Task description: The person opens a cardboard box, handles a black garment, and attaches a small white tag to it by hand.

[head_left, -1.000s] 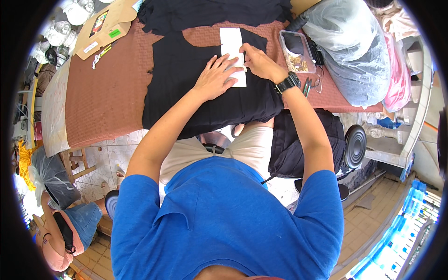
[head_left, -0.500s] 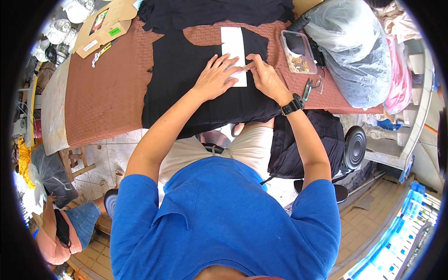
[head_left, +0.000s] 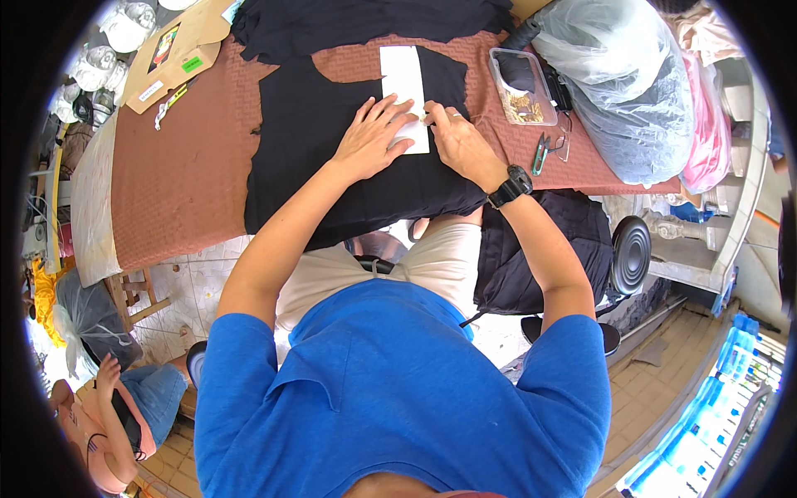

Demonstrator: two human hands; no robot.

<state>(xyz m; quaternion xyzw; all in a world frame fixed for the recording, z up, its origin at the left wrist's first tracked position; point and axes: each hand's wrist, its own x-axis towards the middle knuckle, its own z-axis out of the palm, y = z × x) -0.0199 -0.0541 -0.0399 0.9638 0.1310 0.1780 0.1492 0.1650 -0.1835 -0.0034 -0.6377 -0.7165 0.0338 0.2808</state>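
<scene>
A black fabric piece (head_left: 315, 158) with a scooped neckline lies flat before me. On its right part rests a white rectangular card or paper piece (head_left: 402, 70), its long side running away from me. My left hand (head_left: 369, 137) is open, palm down, with spread fingers pressing on the card and the cloth beside it. My right hand (head_left: 465, 145), with a black watch (head_left: 510, 187) on the wrist, is closed in a pinch at the card's right edge. Whatever its fingertips hold is too small to make out.
A brown textured cloth (head_left: 183, 183) covers the table. On the right are green thread snips (head_left: 540, 153), a clear box (head_left: 523, 87) with small gold pieces, and stuffed plastic bags (head_left: 618, 91). Cardboard (head_left: 178, 50) and a yellow cutter (head_left: 174, 101) lie left. Another person (head_left: 116, 415) sits lower left.
My right hand has shifted slightly along the card's right edge, fingers more curled. My left hand still presses the card. The whole view has moved a little; the other person has raised a hand.
</scene>
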